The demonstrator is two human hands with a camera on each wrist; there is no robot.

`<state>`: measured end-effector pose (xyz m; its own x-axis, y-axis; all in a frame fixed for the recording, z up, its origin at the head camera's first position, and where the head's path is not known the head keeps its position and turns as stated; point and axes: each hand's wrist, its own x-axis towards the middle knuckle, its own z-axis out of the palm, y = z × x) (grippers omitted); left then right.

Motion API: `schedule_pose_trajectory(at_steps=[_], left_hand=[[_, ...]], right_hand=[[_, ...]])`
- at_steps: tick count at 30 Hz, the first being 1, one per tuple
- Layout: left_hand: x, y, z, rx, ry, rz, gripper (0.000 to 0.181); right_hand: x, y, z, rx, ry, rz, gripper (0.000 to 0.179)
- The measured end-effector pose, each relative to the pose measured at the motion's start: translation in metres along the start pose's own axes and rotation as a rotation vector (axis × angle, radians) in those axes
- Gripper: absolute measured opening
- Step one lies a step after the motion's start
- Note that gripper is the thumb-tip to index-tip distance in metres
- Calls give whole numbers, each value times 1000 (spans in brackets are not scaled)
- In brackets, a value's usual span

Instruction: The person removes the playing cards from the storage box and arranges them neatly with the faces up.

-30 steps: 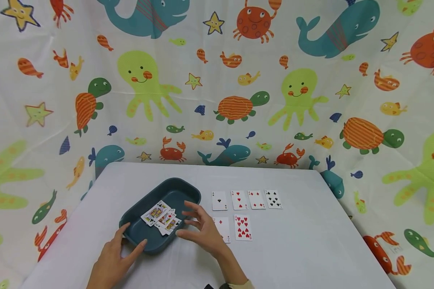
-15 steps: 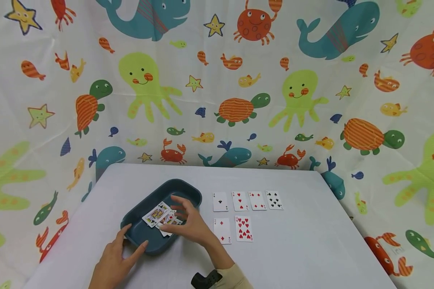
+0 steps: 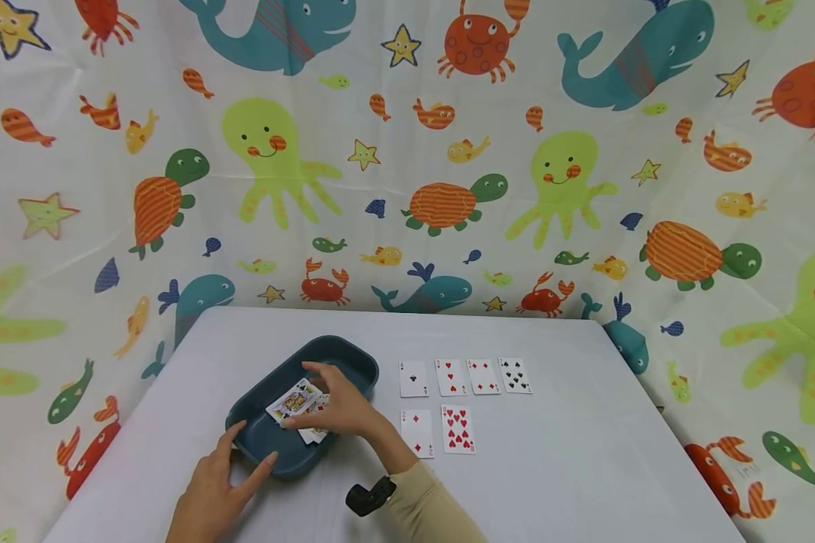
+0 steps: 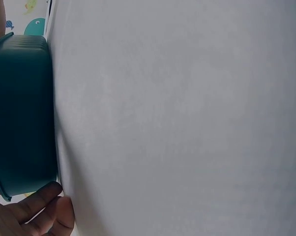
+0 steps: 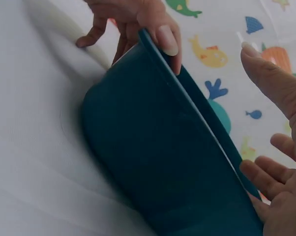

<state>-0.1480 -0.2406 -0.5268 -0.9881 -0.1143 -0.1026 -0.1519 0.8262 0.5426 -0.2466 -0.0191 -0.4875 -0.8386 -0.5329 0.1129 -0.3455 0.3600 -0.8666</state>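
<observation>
A dark teal rectangular tray point(image 3: 339, 348) sits at an angle on the table's left half. Inside it lie overlapping playing cards point(image 3: 292, 400), a king-like face card on top. My left hand point(image 3: 210, 494) holds the tray's near-left corner; in the right wrist view that left hand point(image 5: 133, 17) has its thumb at the rim. Over the tray's right side hovers my right hand point(image 3: 345, 406), fingers apart and thumb spread, partly covering the cards. Seen from the right wrist, the right hand point(image 5: 288, 201) shows nothing held.
Right of the tray, a row of several face-up cards includes an ace of clubs point(image 3: 413, 379) and a spade card point(image 3: 515, 375). Below them lie a two of diamonds point(image 3: 417, 433) and a ten of hearts point(image 3: 458, 430). A patterned sea-animal curtain point(image 3: 407, 113) hangs behind the white table point(image 3: 570, 467).
My right hand has moved left from the tray's right edge to above the cards inside it. The left hand stays at the tray's corner, and the laid-out cards are unchanged.
</observation>
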Motion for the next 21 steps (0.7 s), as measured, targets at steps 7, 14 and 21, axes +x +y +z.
schedule_pose_trajectory(at_steps=[7,14,21], left_hand=[[-1,2,-1,5,-5,-8,106],[-1,2,-1,13,-5,-8,106],[0,-1,1,1,-1,10,104]], right_hand=[[14,0,3,-160,-63,8,96],[24,2,10,-242,-82,48,96],[33,2,18,-345,-97,75,99]])
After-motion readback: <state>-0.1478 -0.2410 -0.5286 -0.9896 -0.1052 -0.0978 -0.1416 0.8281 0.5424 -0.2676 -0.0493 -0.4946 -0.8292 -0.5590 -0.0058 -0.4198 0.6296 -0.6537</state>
